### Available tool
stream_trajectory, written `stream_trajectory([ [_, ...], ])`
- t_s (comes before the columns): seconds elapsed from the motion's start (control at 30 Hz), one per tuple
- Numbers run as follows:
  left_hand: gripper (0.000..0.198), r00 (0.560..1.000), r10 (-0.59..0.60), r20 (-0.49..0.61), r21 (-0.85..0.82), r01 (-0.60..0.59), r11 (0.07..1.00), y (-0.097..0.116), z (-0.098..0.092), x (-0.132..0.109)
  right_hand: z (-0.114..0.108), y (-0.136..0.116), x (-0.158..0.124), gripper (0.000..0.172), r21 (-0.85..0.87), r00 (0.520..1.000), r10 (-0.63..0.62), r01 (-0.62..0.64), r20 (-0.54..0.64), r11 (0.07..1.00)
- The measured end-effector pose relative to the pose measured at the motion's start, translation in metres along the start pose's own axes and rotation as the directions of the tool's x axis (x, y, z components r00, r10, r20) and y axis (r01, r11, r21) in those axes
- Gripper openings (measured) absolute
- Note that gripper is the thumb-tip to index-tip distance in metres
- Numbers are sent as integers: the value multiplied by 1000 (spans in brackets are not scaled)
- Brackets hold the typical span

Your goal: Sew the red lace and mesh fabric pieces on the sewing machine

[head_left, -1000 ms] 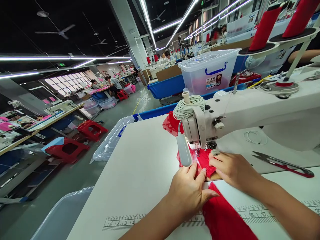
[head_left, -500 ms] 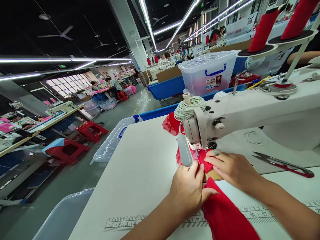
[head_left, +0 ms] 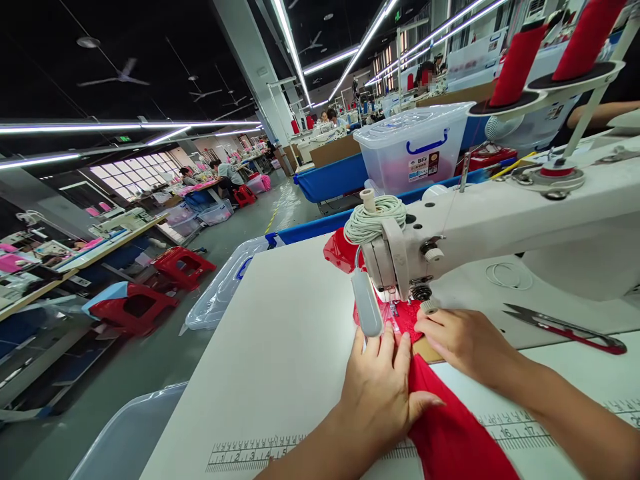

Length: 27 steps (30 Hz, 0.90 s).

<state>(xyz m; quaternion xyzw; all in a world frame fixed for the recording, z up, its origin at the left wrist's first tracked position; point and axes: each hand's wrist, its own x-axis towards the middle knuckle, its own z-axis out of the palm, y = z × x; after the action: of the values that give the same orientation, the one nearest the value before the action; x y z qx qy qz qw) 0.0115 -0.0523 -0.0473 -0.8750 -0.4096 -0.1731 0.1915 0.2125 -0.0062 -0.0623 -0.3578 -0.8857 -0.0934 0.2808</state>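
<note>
Fingers (head_left: 387, 347) of both hands press flat on red fabric (head_left: 450, 433).

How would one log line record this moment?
left hand: flat on red fabric | right hand: on red fabric beside presser foot | thread snips: on table

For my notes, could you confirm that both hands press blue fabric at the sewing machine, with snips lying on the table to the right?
Not quite: the head view shows the fabric is red, not blue. The left hand and right hand do press it at the sewing machine, with snips lying on the table to the right.
</note>
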Motion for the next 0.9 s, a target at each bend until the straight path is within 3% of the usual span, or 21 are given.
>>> stream_trajectory([
  [0.63, 80, 999, -39, 35, -42, 41, 998, -8, 9, 6, 0, -2, 9, 33, -46, 995, 96, -97, -20, 994],
  [0.73, 86, 998, -29, 49, -139, 36, 990, -11, 11, 7, -2, -5, 10, 31, -13, 994, 92, -93, -56, 996],
  [0.9, 89, 999, -51, -17, -235, 45, 971, -7, 12, 7, -6, -8, 10, 28, 143, 998, 15, -6, -67, 990],
])
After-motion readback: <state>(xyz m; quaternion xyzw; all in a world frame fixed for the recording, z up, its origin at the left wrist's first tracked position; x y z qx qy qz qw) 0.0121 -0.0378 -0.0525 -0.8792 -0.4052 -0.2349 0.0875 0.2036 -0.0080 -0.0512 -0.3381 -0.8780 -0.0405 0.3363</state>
